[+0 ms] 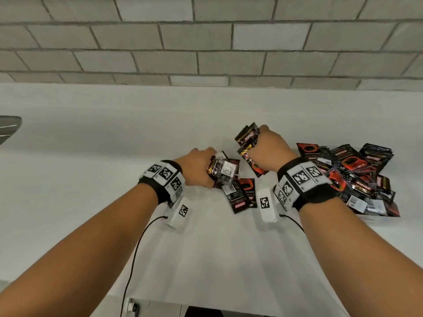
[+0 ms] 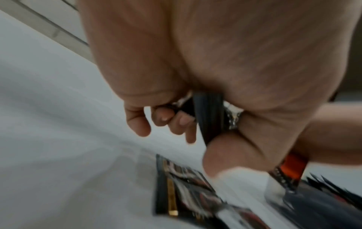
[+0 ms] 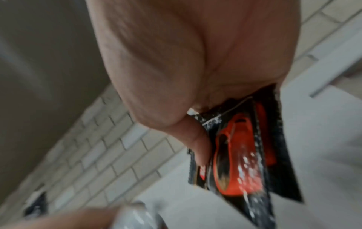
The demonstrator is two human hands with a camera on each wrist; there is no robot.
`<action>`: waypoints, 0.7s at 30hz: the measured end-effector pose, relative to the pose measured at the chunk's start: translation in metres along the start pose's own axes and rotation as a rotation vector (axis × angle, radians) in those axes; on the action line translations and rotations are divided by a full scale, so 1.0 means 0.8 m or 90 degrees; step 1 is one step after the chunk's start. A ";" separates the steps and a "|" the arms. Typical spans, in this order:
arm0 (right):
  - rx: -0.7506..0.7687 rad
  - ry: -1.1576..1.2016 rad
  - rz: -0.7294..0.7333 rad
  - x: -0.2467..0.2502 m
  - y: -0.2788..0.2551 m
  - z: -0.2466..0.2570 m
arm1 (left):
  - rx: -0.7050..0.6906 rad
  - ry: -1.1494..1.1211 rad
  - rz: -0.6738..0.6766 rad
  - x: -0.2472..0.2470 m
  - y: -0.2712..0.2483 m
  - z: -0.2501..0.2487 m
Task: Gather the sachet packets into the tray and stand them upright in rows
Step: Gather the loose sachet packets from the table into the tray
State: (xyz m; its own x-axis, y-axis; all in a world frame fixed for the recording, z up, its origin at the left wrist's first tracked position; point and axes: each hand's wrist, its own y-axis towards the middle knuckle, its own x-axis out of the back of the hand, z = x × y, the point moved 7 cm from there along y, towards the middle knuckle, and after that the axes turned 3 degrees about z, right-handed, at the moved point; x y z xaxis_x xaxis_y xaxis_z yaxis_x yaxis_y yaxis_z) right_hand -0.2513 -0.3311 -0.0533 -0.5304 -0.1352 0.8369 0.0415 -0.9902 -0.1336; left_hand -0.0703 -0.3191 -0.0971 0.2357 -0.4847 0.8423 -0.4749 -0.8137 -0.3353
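Both hands are loaded. Left hand (image 1: 199, 163) is curled round a clutch of sachets (image 1: 220, 170), thumb clamped on the black edges in its wrist view, the bundle low over the white counter (image 1: 91, 145). Right hand (image 1: 267, 149) is fisted round its own fan of sachets (image 1: 248, 143), black and gold tops poking out above the knuckles, a red-cup packet hanging below; its wrist view shows the thumb (image 3: 197, 145) pressed flat on that pack.

Take the big heap of sachets (image 1: 352, 177) as the marker: it lies jumbled just right of the right wrist, packets lying flat and overlapping, none standing. A sliver of pale edge shows under its near side, but whether that is the tray cannot be told. Left of the heap, between the two wrists, two loose sachets (image 1: 240, 195) lie flat on the counter, just below the left hand's bundle. Far left of the heap, a grey metal rim (image 1: 9, 126) clips the frame edge. Beyond everything, a grey brick wall (image 1: 206, 42).
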 end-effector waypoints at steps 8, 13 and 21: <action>0.036 -0.101 0.244 -0.057 -0.087 -0.001 | -0.067 0.156 -0.043 -0.044 0.011 -0.021; 0.117 -0.122 0.177 -0.077 -0.085 -0.007 | -0.045 0.175 -0.006 -0.043 0.005 -0.015; 0.169 -0.115 0.236 -0.094 -0.084 -0.007 | 0.051 -0.013 -0.026 0.003 -0.002 0.010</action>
State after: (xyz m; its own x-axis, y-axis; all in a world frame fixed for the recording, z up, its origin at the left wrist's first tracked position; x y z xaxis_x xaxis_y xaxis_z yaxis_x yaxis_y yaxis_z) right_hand -0.2191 -0.2543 -0.1101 -0.2851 -0.4611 0.8403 0.4265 -0.8462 -0.3195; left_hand -0.0618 -0.3212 -0.0980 0.2717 -0.4561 0.8474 -0.3952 -0.8558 -0.3339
